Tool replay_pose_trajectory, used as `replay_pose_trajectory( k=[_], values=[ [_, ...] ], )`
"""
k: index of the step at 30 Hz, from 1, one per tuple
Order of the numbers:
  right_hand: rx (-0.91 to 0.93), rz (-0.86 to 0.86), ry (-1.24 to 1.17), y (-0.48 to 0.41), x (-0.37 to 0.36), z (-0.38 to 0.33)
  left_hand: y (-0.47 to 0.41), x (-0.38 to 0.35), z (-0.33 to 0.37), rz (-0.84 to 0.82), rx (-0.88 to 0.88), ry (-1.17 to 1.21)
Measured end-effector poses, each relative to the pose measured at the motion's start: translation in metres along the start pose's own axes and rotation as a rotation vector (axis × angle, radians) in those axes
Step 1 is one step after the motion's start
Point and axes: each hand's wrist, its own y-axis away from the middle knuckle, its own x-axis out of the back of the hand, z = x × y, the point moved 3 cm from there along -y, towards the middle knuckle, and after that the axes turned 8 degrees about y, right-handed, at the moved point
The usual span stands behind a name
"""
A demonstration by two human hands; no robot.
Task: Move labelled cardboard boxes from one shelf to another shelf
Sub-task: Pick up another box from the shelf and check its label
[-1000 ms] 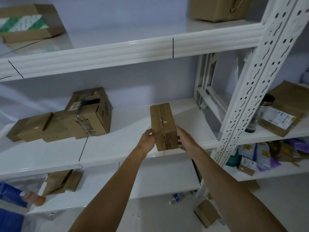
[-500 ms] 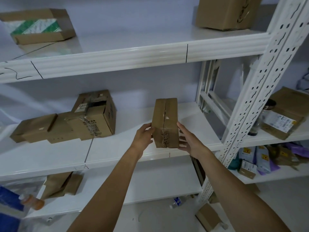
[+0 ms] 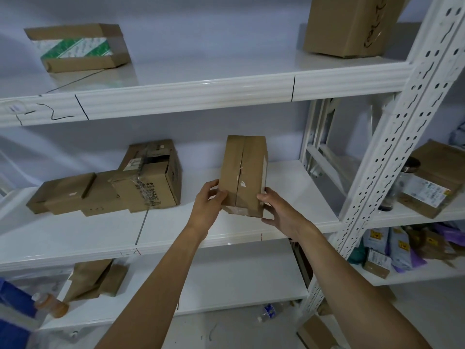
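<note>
A small brown cardboard box [image 3: 242, 175] with a taped seam down its top is held above the middle shelf [image 3: 176, 230], tilted with its far end raised. My left hand [image 3: 208, 204] grips its near left corner and my right hand [image 3: 279, 210] grips its near right corner. The upper shelf [image 3: 201, 91] runs across above the box; it bears black pen marks on its front lip. On it stand a flat box with green-striped tape [image 3: 78, 47] at the left and a taller brown box with handwriting [image 3: 352, 26] at the right.
Several brown boxes [image 3: 110, 187] lie together at the left of the middle shelf. A white perforated upright [image 3: 392, 137] stands right of my hands. The neighbouring rack holds a labelled box [image 3: 432, 182], a dark bottle and several packets. Flattened cardboard [image 3: 95, 278] lies on the lower shelf.
Both hands have lifted the box up off the middle shelf's front edge and tipped its far end higher. The view has tilted upward, showing more of the upper shelf.
</note>
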Motion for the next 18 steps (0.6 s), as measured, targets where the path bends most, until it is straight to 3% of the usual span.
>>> replay_pose_trajectory(
  k=[8,18],
  values=[
    [0.106,0.083,0.101,0.006,-0.011,-0.005,0.008,0.007,-0.006,0.061,0.073,0.042],
    [0.058,0.182,0.112,0.016,-0.003,0.003,0.028,-0.009,-0.001,0.1,-0.095,-0.206]
  ],
)
